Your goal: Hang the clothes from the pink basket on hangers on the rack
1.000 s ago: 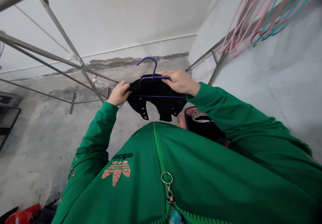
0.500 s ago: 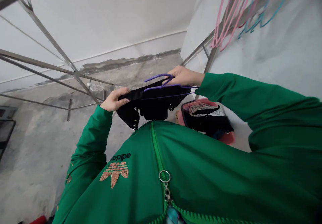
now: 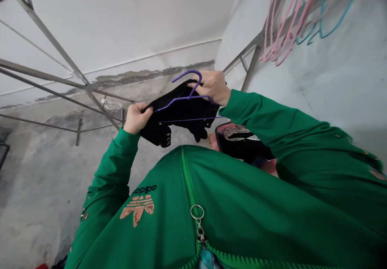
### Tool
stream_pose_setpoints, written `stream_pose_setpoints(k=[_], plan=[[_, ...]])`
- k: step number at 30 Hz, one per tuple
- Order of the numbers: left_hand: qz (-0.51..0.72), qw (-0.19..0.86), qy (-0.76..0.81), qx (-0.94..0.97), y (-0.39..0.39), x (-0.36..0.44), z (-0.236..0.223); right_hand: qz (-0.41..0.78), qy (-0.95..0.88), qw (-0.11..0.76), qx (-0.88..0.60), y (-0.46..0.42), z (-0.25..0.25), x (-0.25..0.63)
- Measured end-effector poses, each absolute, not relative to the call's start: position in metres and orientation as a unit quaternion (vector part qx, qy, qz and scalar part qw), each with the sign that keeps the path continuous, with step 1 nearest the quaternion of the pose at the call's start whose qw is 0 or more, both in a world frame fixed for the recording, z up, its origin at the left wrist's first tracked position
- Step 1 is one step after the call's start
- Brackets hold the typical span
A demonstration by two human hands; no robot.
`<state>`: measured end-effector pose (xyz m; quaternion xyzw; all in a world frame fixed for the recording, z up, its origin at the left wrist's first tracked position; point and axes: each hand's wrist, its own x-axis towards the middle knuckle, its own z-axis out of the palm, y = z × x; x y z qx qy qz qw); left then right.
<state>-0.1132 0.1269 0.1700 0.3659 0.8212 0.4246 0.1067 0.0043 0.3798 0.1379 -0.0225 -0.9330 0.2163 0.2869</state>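
Note:
A small black garment (image 3: 181, 113) with metal snaps hangs on a purple hanger (image 3: 189, 93) in front of my chest. My left hand (image 3: 136, 117) is closed on the garment's left edge, at the hanger's left end. My right hand (image 3: 213, 85) is closed round the hanger near its hook, at the garment's right shoulder. Both arms wear green jacket sleeves.
A metal drying rack (image 3: 60, 75) stands at the left. A second metal rail (image 3: 250, 51) at the right carries several pink and blue hangers (image 3: 290, 19). A pink basket (image 3: 238, 140) of clothes sits on the concrete floor below my right arm.
The hanger and garment have tilted, with the hook now raised and turned. My right hand has lifted slightly and my left hand has closed tighter on the garment's edge.

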Motion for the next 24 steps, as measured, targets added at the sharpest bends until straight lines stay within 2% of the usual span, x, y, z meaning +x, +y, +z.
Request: stream_pose_setpoints(k=[3, 5, 10, 13, 20, 24], plan=[[0.4, 0.091, 0.868, 0.282, 0.128, -0.121, 0.163, 0.205, -0.941, 0.27, -0.009, 0.377, 0.139, 0.009], [0.36, 0.064, 0.882, 0.297, 0.128, -0.125, 0.161, 0.199, -0.944, 0.263, 0.019, 0.378, 0.139, 0.013], [0.28, -0.1, 0.876, 0.379, 0.122, -0.128, 0.165, 0.201, -0.96, 0.186, 0.063, 0.402, 0.127, 0.022], [0.277, -0.154, 0.868, 0.381, 0.115, -0.126, 0.171, 0.183, -0.973, 0.139, 0.003, 0.421, 0.113, 0.028], [0.292, -0.247, 0.845, 0.373, 0.109, -0.128, 0.186, 0.152, -0.963, 0.175, -0.14, 0.442, 0.092, 0.034], [0.262, -0.284, 0.852, 0.354, 0.109, -0.131, 0.192, 0.129, -0.962, 0.136, -0.197, 0.442, 0.088, 0.035]])
